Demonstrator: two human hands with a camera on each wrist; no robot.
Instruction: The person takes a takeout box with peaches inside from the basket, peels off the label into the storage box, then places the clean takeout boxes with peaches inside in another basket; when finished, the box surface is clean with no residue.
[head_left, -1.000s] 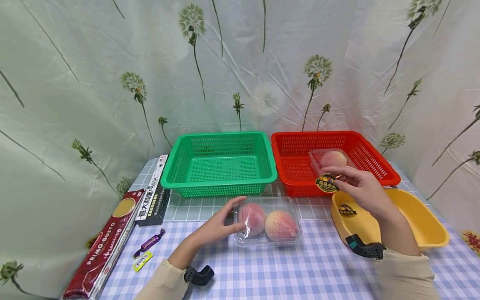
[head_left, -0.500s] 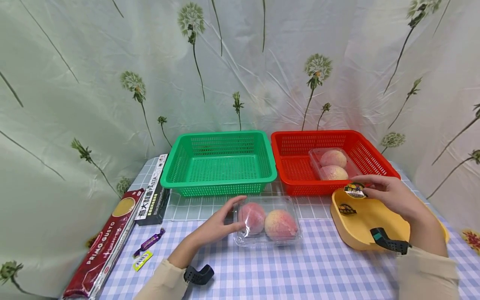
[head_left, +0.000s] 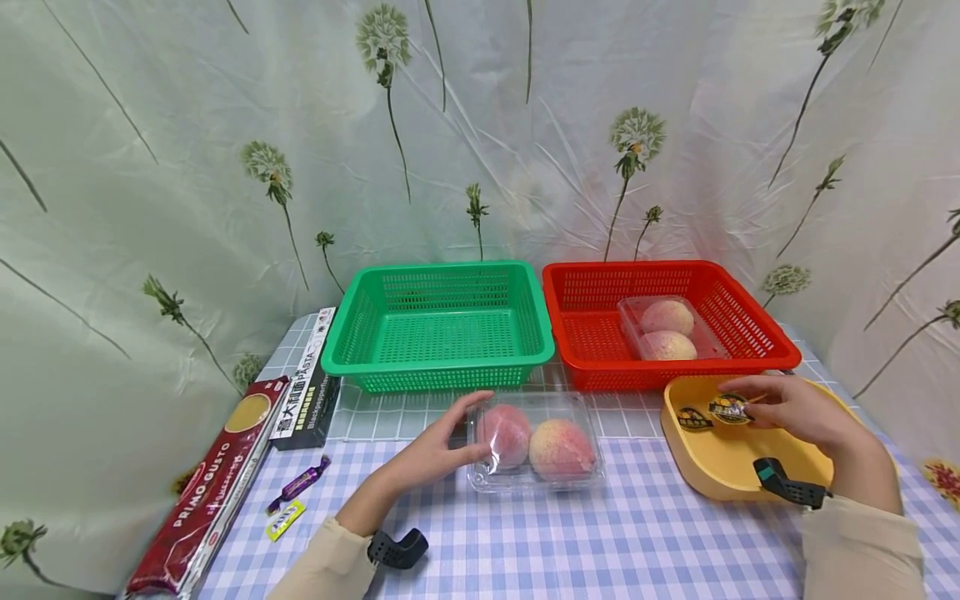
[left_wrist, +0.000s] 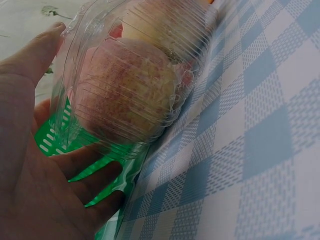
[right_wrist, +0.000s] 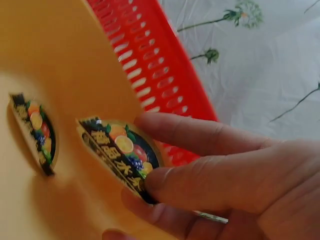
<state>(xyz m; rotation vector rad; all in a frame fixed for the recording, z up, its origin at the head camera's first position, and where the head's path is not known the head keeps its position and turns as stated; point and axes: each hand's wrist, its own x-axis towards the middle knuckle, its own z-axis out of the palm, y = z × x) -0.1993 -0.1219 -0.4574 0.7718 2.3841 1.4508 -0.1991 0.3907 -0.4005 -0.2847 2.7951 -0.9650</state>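
In the head view, a clear plastic box (head_left: 536, 483) with two peaches (head_left: 562, 450) lies on the checked cloth. My left hand (head_left: 442, 450) rests against its left end, thumb and fingers spread and mostly straight; the left wrist view shows the hand (left_wrist: 55, 175) beside the ribbed box (left_wrist: 125, 95). My right hand (head_left: 795, 410) is over the yellow bin (head_left: 723, 467), thumb and finger pinching a fruit sticker (head_left: 729, 408) with a dark printed face. Another such sticker (right_wrist: 36, 131) is on the bin's inner wall, to the left of the pinched sticker (right_wrist: 122, 155) in the right wrist view.
Behind are a green basket (head_left: 438, 368) and a red basket (head_left: 675, 367); the red one holds another box of peaches (head_left: 667, 343). On the left lie a pasta box (head_left: 307, 392), a red packet (head_left: 213, 492), a purple candy (head_left: 300, 483) and a yellow wrapper (head_left: 285, 521).
My right hand has moved right and down from in front of the red basket to the yellow bin, carrying the pinched sticker. My left hand and the peach box have stayed put.
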